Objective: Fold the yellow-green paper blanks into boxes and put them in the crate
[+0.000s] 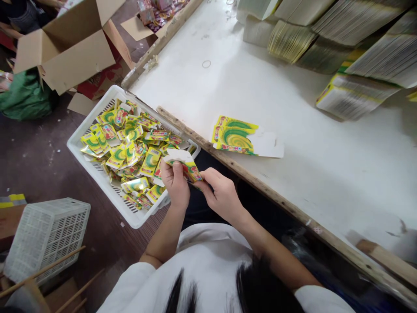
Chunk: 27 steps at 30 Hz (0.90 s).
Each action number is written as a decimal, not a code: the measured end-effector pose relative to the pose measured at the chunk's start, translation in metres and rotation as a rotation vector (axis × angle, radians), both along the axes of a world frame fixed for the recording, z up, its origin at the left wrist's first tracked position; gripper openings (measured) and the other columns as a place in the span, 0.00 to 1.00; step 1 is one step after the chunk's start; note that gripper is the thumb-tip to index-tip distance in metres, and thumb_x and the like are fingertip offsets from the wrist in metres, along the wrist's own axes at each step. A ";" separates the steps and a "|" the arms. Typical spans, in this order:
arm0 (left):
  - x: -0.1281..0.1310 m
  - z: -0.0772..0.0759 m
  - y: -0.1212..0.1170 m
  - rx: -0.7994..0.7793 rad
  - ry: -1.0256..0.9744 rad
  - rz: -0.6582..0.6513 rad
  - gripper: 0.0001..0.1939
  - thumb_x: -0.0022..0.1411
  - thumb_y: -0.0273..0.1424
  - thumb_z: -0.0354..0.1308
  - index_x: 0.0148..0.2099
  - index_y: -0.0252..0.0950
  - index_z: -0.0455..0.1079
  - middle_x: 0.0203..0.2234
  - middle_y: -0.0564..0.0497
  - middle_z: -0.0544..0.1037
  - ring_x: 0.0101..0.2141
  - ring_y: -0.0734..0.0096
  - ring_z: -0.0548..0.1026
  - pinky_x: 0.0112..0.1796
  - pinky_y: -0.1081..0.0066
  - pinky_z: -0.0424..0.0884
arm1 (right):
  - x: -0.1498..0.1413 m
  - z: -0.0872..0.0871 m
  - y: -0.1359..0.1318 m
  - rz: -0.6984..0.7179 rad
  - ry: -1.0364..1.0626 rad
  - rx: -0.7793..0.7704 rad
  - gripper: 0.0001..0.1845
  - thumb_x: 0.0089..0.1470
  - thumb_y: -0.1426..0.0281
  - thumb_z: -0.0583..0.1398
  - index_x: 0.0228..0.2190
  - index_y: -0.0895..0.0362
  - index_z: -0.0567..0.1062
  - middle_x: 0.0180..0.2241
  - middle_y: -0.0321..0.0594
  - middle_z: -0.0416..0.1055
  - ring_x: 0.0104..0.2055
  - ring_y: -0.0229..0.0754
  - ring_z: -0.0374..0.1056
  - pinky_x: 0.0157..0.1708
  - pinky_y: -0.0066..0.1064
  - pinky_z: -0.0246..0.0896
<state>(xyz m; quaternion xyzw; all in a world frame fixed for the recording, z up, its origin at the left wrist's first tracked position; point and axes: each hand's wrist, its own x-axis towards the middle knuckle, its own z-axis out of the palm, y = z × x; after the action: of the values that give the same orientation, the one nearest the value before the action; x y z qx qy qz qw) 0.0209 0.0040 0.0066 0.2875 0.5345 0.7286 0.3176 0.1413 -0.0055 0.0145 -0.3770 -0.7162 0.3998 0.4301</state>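
Between my two hands is a small yellow-and-green printed carton with a white flap standing up at its far end. My left hand grips it with the thumb on top. The fingers of my right hand pinch its near right end. Just beyond my left hand, a white plastic basket holds many small cartons of the same print. On the white table, past its wooden edge, lie a few flat, unfolded carton blanks.
Stacks of carton blanks stand at the table's back right. A rubber band lies on the tabletop. Open cardboard boxes, a green sack and an overturned white crate are on the floor at left. Part of a person shows top left.
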 end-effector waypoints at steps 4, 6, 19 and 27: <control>0.003 -0.004 -0.003 -0.026 -0.064 -0.046 0.19 0.63 0.50 0.64 0.36 0.39 0.72 0.29 0.57 0.72 0.30 0.80 0.70 0.36 0.80 0.70 | 0.006 0.002 0.004 -0.090 0.002 0.029 0.08 0.66 0.76 0.56 0.33 0.54 0.70 0.29 0.36 0.66 0.31 0.39 0.65 0.31 0.29 0.60; 0.004 -0.006 -0.005 -0.052 -0.052 -0.084 0.20 0.64 0.51 0.62 0.35 0.38 0.72 0.29 0.57 0.72 0.30 0.79 0.70 0.36 0.78 0.70 | 0.008 0.003 0.004 -0.135 0.016 0.035 0.08 0.65 0.76 0.56 0.32 0.54 0.69 0.29 0.35 0.65 0.31 0.39 0.64 0.31 0.29 0.59; -0.002 0.001 -0.002 -0.031 -0.032 -0.083 0.18 0.61 0.49 0.66 0.36 0.39 0.73 0.28 0.57 0.73 0.30 0.79 0.71 0.35 0.79 0.70 | 0.015 0.006 0.011 -0.059 -0.043 0.035 0.09 0.66 0.74 0.57 0.32 0.53 0.70 0.28 0.35 0.64 0.29 0.39 0.64 0.30 0.29 0.59; -0.003 0.005 0.001 -0.042 -0.141 -0.052 0.20 0.56 0.50 0.69 0.31 0.38 0.73 0.26 0.58 0.74 0.28 0.80 0.72 0.35 0.79 0.72 | 0.014 0.006 0.006 -0.003 -0.039 -0.021 0.10 0.66 0.72 0.56 0.31 0.53 0.71 0.27 0.35 0.64 0.28 0.39 0.63 0.28 0.29 0.58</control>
<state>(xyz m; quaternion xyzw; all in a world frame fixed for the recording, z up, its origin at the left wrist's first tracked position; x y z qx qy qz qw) 0.0181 0.0053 0.0119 0.2424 0.5182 0.7273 0.3791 0.1548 0.0003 0.0207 -0.3904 -0.7198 0.3990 0.4126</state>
